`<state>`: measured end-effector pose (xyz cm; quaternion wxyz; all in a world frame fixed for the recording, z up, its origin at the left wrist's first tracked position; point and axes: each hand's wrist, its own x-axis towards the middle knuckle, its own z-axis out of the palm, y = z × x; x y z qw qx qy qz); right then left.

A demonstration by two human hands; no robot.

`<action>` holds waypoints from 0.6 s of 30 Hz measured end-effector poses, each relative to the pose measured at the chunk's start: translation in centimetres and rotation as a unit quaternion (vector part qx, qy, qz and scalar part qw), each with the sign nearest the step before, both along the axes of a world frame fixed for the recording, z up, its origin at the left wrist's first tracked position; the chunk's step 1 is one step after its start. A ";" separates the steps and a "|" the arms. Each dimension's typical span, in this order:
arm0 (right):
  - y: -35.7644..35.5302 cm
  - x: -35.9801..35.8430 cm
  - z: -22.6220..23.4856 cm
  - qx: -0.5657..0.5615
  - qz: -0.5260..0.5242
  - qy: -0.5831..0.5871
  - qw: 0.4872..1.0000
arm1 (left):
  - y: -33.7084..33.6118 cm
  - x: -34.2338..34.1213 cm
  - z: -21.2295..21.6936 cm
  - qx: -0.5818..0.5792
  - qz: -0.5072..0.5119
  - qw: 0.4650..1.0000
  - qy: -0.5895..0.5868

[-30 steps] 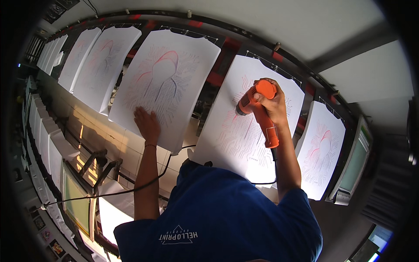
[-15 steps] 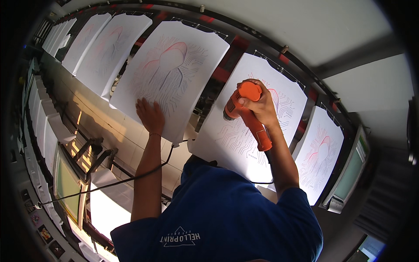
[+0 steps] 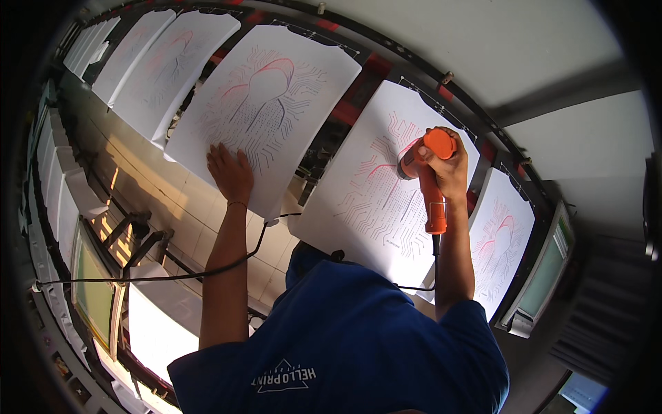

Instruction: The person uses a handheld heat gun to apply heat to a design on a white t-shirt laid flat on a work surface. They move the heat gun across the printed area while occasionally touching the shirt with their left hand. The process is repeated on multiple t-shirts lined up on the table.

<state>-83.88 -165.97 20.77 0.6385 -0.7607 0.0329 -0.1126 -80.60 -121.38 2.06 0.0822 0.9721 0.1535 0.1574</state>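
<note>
My left hand [image 3: 231, 172] lies flat, fingers spread, on the lower part of a white sheet [image 3: 276, 103] printed with a red and black line pattern. My right hand [image 3: 452, 169] grips an orange hand-held power tool [image 3: 434, 186] by its handle. The tool's head [image 3: 412, 162] points at the neighbouring printed sheet [image 3: 372, 207], close to its upper part. A black cable [image 3: 436, 252] hangs from the tool's handle end.
More printed sheets hang in a row to the left [image 3: 165, 62] and right [image 3: 500, 241] on a dark frame with red strips [image 3: 345, 114]. Another black cable [image 3: 172, 276] runs past my left forearm. A framed screen [image 3: 541, 283] stands at the right. My blue shirt [image 3: 358, 345] fills the lower view.
My right hand has carried the orange tool left and then back right across the sheet's upper part. My left hand has slid slightly higher on its sheet, staying flat.
</note>
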 end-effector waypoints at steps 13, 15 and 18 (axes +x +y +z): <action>1.5 0.0 -0.3 0.054 0.010 0.018 0.998 | 0.1 0.2 -0.2 -0.007 0.004 1.000 0.006; 0.7 -1.1 0.6 0.010 0.004 0.039 0.999 | 0.1 0.2 -0.1 -0.002 0.005 1.000 0.009; 1.4 -1.2 0.2 0.021 0.007 0.028 0.999 | 0.0 0.3 -0.1 0.008 0.000 1.000 -0.003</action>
